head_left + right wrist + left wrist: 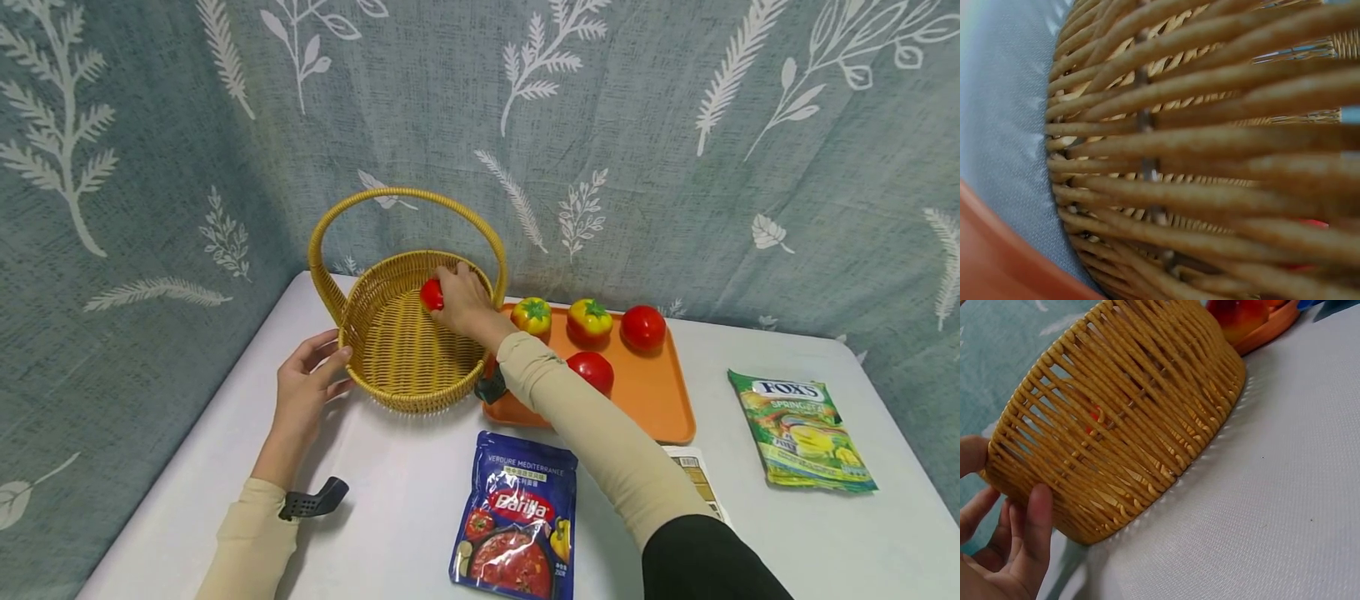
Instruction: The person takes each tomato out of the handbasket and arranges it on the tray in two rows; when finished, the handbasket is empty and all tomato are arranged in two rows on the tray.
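Observation:
A woven yellow basket with a tall arched handle stands on the white table. My left hand holds its left side, thumb against the outer wall and fingers at the rim. In the left wrist view, that hand grips the weave. My right hand reaches over the right rim into the basket and holds a red round fruit, partly hidden by the fingers. Through the slats in the right wrist view, only slivers of red show; the basket wall fills that view and hides the hand.
Right of the basket lies an orange tray with red fruits and yellow-red fruits with green caps. A blue Barilla pouch is in front. A green Fox's bag lies at the right, and a white packet sits partly under the right arm.

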`<state>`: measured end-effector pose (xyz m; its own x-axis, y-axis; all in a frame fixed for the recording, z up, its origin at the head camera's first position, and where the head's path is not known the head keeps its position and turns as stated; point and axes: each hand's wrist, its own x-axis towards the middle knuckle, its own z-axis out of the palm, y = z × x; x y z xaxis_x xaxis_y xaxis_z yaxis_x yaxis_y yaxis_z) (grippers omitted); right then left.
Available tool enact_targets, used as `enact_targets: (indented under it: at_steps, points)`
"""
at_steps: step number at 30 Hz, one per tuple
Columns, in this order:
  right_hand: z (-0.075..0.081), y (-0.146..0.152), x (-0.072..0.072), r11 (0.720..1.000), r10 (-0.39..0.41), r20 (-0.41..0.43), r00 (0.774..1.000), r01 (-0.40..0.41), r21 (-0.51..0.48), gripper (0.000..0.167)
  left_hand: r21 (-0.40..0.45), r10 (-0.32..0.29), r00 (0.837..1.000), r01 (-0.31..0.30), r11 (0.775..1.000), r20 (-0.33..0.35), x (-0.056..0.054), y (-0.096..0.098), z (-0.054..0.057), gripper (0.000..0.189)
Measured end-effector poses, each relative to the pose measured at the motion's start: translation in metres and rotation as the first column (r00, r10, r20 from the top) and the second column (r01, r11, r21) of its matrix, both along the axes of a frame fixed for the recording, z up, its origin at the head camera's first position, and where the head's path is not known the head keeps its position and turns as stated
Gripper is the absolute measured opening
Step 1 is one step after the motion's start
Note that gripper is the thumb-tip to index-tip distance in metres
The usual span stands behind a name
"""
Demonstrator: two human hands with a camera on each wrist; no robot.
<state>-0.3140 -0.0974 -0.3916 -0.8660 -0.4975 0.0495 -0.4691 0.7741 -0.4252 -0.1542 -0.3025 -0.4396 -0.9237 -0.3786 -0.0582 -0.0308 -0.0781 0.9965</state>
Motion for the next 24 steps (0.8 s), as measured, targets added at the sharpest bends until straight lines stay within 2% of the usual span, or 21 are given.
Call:
enact_targets:
  at_steps: [6, 13, 18, 24]
  points:
    - [-0.002, 0.001, -0.001, 0.999, 0.018, 0.053, 0.998, -0.015, -0.046, 0.065, -0.005, -0.009, 1.000, 0.010, 1.000, 0.005, 0.000, 0.000, 0.000, 0.050]
    - [-0.001, 0.002, 0.001, 0.996, 0.072, 0.043, 0.996, -0.070, -0.049, 0.065, 0.016, 0.000, 1.000, 0.000, 1.000, 0.003, 0.002, 0.003, 0.003, 0.049]
    - [0.005, 0.006, 0.010, 0.991, 0.114, 0.032, 0.993, -0.112, -0.068, 0.062, 0.028, 0.003, 1.000, -0.003, 1.000, 0.004, 0.002, 0.003, 0.002, 0.050]
    - [0.017, 0.011, 0.029, 0.981, 0.180, -0.013, 0.983, -0.181, -0.064, 0.064, 0.032, 0.002, 1.000, -0.003, 0.999, 0.015, 0.001, 0.003, 0.001, 0.050]
